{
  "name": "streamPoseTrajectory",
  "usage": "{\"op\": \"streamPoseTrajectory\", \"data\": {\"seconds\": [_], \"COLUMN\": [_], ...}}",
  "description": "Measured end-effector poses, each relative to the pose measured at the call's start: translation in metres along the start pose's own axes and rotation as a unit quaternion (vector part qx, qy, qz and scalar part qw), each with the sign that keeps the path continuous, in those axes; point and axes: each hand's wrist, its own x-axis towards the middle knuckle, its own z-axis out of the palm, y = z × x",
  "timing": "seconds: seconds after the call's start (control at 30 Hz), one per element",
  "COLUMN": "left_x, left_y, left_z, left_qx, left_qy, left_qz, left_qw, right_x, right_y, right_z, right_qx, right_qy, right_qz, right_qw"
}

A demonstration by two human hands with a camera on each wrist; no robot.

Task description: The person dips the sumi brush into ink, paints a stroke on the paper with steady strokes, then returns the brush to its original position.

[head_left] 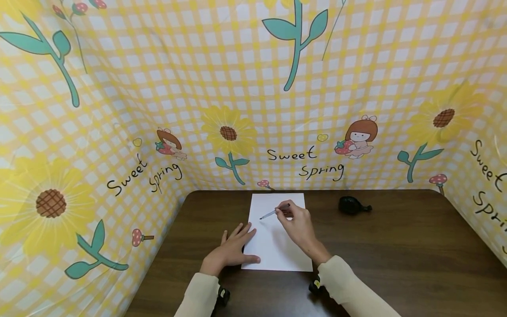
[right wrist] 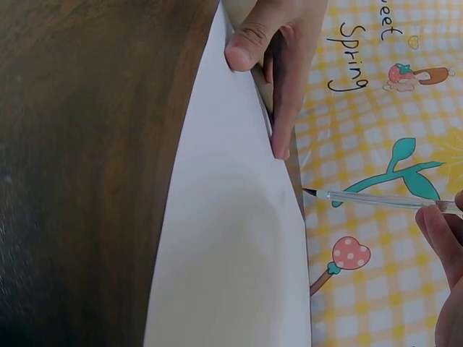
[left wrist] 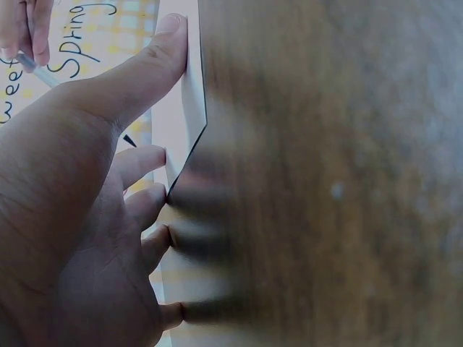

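A white sheet of paper [head_left: 273, 246] lies on the dark wooden table. The left hand [head_left: 233, 248] rests with spread fingers across the sheet's left edge, its thumb on the paper near the lower left corner. In the right hand [head_left: 297, 224] a slim brush-like pen [head_left: 268, 215] is pinched between thumb and fingers, its dark tip pointing left over the upper part of the sheet. The right wrist view shows the pen [right wrist: 369, 199] with a clear barrel and black tip, held by the right hand [right wrist: 448, 253], apart from the paper [right wrist: 217, 217].
A black rounded object with a narrow neck [head_left: 351, 205] lies on the table [head_left: 396, 246] to the right of the paper. Behind and on both sides hangs a yellow checked cloth [head_left: 253, 88] with flowers and lettering. Dark wrist devices show below both sleeves.
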Motion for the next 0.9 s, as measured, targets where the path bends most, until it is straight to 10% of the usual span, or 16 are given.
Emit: {"op": "streamPoseTrajectory", "data": {"seconds": [0.9], "left_x": [0.0023], "left_y": [-0.004], "left_z": [0.0035], "left_qx": [-0.002], "left_qy": [0.005], "left_qz": [0.003], "left_qw": [1.0], "right_x": [-0.0074], "right_y": [0.0044], "right_z": [0.0095], "right_qx": [-0.04], "right_qy": [-0.017], "right_qz": [0.019], "right_qw": [0.9989]}}
